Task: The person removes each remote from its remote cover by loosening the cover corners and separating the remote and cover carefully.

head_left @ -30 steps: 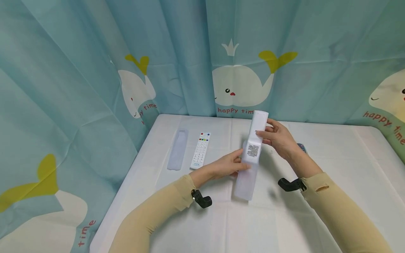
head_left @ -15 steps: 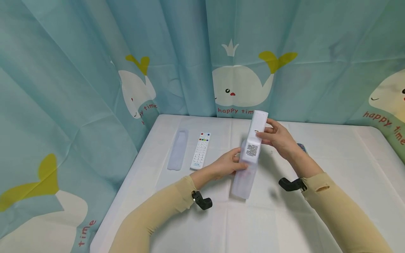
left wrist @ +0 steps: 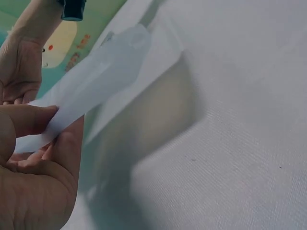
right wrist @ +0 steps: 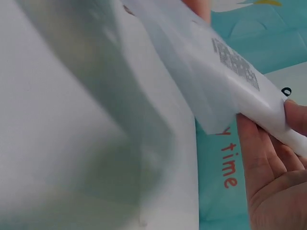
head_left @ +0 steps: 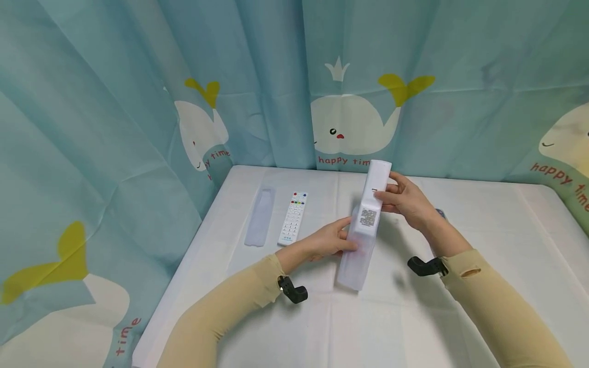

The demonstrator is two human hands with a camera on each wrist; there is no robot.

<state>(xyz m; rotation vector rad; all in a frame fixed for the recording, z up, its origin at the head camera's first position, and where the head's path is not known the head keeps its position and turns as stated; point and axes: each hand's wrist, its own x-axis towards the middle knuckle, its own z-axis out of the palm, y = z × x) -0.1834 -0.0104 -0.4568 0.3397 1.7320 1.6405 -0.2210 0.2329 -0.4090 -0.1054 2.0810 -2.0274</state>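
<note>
The white remote (head_left: 379, 175) sits partly inside a translucent cover (head_left: 355, 270), tilted above the white table (head_left: 285, 322). My right hand (head_left: 407, 203) pinches its bare end between thumb and fingers; my left hand (head_left: 327, 240) pinches the cover. A blue whale-print curtain (head_left: 271, 56) hangs behind. The remote's covered end looks blurred; my right arm (head_left: 445, 237) hides most of a dark object (head_left: 440, 212).

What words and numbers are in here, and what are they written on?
"happy time": red letters on the curtain in several spots, some only partly showing.
Square code on the held remote: no readable words.
Button marks and blue print on the remote lying flat: too small to read.
</note>
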